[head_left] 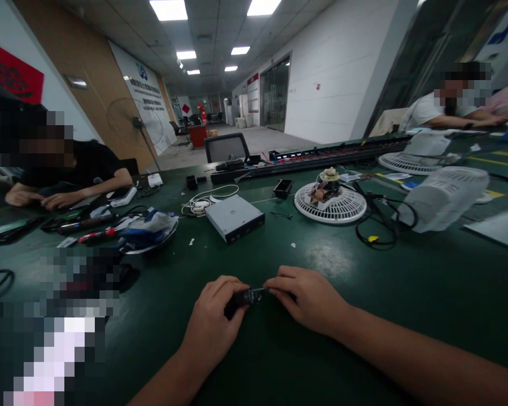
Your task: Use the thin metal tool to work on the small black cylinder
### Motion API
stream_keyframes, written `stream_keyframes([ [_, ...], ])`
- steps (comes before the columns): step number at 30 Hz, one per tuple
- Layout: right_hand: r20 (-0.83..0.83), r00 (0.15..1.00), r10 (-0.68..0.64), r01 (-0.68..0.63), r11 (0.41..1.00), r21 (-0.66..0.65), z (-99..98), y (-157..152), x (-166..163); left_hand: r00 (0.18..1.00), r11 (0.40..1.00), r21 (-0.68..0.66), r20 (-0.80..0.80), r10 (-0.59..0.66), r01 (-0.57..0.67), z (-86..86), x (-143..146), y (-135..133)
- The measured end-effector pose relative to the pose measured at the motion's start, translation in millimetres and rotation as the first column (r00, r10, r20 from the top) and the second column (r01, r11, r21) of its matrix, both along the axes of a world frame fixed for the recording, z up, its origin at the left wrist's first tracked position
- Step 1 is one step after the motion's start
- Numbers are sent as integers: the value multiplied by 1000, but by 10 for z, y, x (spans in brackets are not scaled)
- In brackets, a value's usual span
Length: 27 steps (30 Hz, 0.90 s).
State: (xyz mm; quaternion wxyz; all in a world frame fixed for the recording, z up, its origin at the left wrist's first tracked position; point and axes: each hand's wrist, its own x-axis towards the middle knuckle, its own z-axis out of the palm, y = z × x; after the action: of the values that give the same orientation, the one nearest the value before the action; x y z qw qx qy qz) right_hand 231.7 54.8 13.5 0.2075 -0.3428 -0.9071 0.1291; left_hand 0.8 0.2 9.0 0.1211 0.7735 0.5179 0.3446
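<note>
- The left hand (pixel 214 316) is closing its fingers around a small black part (pixel 240 300), pinning it low over the green table (pixel 342 316) near the front edge.
- The right hand (pixel 309 298) is pinching a thin metal piece (pixel 260 291) that is sticking out of the black part's right end (too small to tell what it is), knuckles up and fingertips curled inward.
- The two hands are sitting almost touching, with the black part bridging them.
- A grey box-shaped drive (pixel 235 217) is lying further back on the table, well apart from the hands.
- A white fan grille (pixel 330 206) is lying flat to the right of the drive, carrying a small motor (pixel 325 186), with black cable (pixel 381 223) looping beside it.
- Another person's forearms (pixel 59 194) are resting on the table at the far left, and a second person is sitting at the far right.
</note>
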Motion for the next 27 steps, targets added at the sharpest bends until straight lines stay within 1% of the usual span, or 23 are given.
stream_keyframes([
  [1,26,1000,-11,10,1000,22,2,3,-5,1000,1000,7,-1,14,-14,4,2,1],
  [3,57,998,10,-14,997,74,12,1,-14,999,999,17,5,42,-42,13,8,3],
  [5,41,999,30,-34,994,105,29,-10,-26,998,998,24,12,55,-55,19,13,4],
  [6,17,1000,19,-21,994,104,38,-18,-32,998,998,28,15,58,-58,19,14,4],
  [10,-52,990,-133,134,991,18,69,-38,-48,993,993,41,34,111,-113,-4,6,13],
  [12,-42,988,-146,144,988,-50,71,-26,-48,987,987,28,38,159,-160,-18,-5,19],
  [14,-28,994,-104,100,988,-113,61,-1,-43,982,983,16,32,184,-184,-25,-13,22],
  [17,-49,999,-20,12,986,-164,35,39,-33,985,985,31,20,172,-173,-15,-15,23],
  [21,-119,991,66,-90,974,-208,9,63,-22,988,988,35,6,153,-153,7,-5,23],
  [27,-171,974,146,-183,957,-224,0,50,-16,991,990,46,-14,135,-134,-4,-4,30],
])
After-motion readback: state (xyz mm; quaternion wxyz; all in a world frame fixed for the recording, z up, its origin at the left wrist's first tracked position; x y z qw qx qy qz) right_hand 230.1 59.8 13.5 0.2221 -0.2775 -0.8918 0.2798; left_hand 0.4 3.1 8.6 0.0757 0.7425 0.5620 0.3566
